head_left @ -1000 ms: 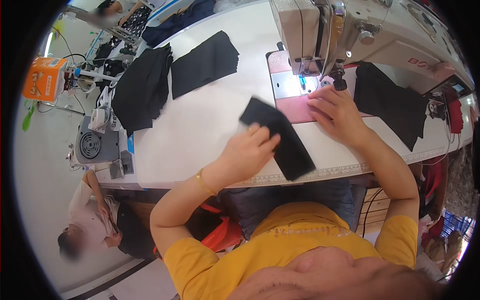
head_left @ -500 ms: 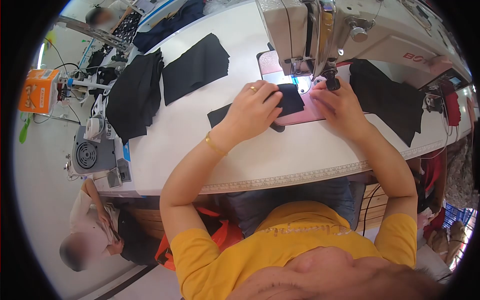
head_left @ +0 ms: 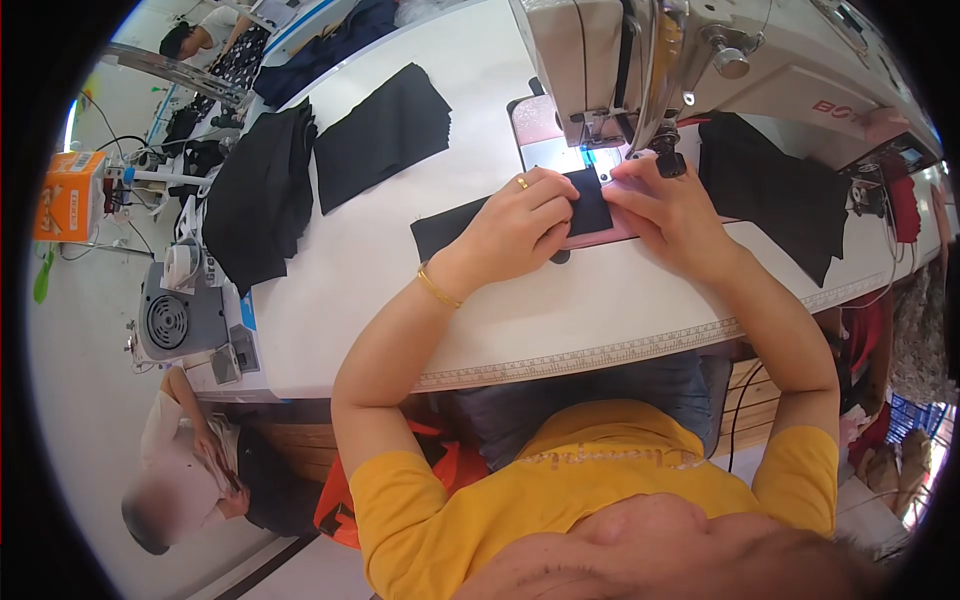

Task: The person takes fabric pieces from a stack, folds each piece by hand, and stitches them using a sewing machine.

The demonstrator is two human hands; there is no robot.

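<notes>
A strip of black fabric (head_left: 450, 228) runs under my left hand (head_left: 522, 226) to the needle area of the sewing machine (head_left: 585, 75). The left fingers are closed and pinch the fabric from above. At the strip's right end, my right hand (head_left: 668, 212) has its thumb and fingers drawn together at the fabric's edge, close to the lit presser foot (head_left: 597, 162). What lies between those fingertips is partly hidden. Beneath the fabric shows the machine's pink bed plate (head_left: 600, 237).
Black fabric pieces lie in a fanned pile (head_left: 262, 195) and a flat stack (head_left: 382, 135) at left. More black fabric (head_left: 775, 190) lies right of the needle. A printed ruler (head_left: 590, 352) follows the white table's front edge. Another person (head_left: 205, 460) sits at lower left.
My right hand has moved left and up onto the fabric's edge. The fabric's right end now lies closer to the needle, turned slightly, with my left hand moved slightly along.
</notes>
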